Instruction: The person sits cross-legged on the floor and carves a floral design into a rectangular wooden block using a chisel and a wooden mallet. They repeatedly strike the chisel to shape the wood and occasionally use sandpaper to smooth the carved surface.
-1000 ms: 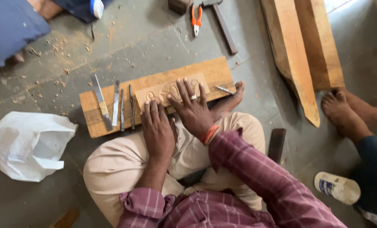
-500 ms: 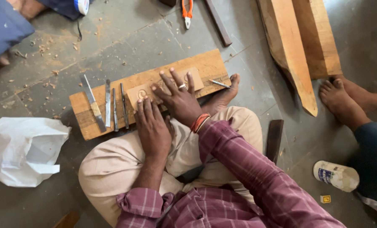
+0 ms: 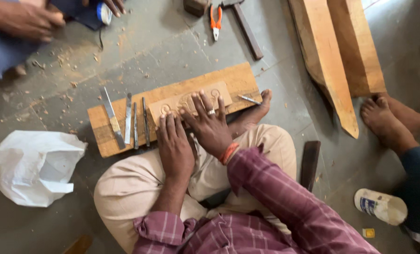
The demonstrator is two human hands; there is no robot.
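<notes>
Head view, looking down on a person cross-legged on a concrete floor. Left hand (image 3: 174,146) laid flat, palm down, fingers straight and close together, tips resting on the near edge of a small carved panel (image 3: 191,101); nothing gripped, only pressed down. Right hand (image 3: 210,124) likewise flat but fingers spread wide, covering the middle of the panel, a ring on one finger and an orange thread band at the wrist; again no grasp, just weight, apparently to pin the piece against sliding. Carved panel pale, thin, rectangular, with shallow round and leaf-like relief showing past the fingertips to either side. Beneath it a thicker wooden board (image 3: 172,106), warmer orange-brown, rough-sawn, serving as a work base and lifting the panel off the gritty floor.

Just left of the left fingertips, a row of chisels (image 3: 127,120) laid parallel on the board: slim grey steel blades, one broader and flat, all within easy reach. Right of the right fingers, one more thin steel tool (image 3: 250,99) lying loose near the board's end, close to a bare foot (image 3: 257,113) tucked against the board edge.

Further beyond the fingertips, orange-handled pliers (image 3: 216,21) and a hammer (image 3: 243,26) on the floor amid wood chips. Far right, long planks (image 3: 341,56), smooth and pale. Far left, a crumpled white plastic bag (image 3: 33,167). Another person's foot (image 3: 384,122) by the planks, and another person's hand (image 3: 26,19) at top left.
</notes>
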